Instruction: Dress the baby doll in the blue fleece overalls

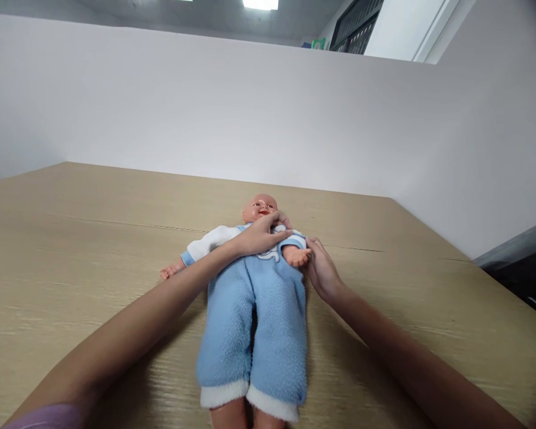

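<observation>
A baby doll [254,310] lies on its back on the wooden table [71,250], head away from me. It wears a fluffy light blue overall with white cuffs and white sleeves. My left hand [261,235] rests on the doll's chest just under its chin, fingers pinched on the top of the overall near the shoulder strap. My right hand [321,271] is at the doll's side, fingers curled around its bent arm by the small plastic hand [297,256]. The doll's other arm [183,262] stretches out to the left.
White partition walls [250,107] stand behind and to the right of the table. A dark object [522,268] sits past the table's right edge. Ceiling lights show above the wall.
</observation>
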Tool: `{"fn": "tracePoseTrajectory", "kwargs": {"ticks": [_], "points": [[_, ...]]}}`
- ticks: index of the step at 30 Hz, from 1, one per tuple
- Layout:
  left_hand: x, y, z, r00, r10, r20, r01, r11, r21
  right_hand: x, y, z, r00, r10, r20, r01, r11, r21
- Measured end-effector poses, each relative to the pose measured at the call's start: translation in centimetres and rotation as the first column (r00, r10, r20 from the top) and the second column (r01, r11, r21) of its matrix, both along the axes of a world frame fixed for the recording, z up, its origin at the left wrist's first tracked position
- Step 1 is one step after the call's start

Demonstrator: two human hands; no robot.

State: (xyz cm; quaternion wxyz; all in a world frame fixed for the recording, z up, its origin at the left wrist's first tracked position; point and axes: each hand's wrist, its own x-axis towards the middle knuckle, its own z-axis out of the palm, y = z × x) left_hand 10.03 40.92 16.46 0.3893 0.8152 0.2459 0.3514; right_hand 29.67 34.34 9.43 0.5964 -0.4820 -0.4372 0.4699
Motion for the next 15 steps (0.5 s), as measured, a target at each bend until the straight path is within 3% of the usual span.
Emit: {"fn": "tracePoseTrajectory", "kwargs": {"ticks": [6,10,15], "points": [[-0.1,0.5,-0.3,0.986,0.16,0.042,-0.162,0.986,0.034,0.0,1.7,1.1,0.993,0.099,-0.06,-0.103,0.992,-0.067],[0.0,0.6,-0.4,0.984,0.176,0.005,-0.176,0.984,0.043,0.7,1.2,0.9,0.997,0.066,-0.051,-0.069,0.996,-0.063],[0.3,0.7,-0.8,0.983,0.169,0.075,-0.175,0.981,0.088,0.7,2.7,1.4,0.989,0.145,-0.02,-0.146,0.983,-0.108]]}}
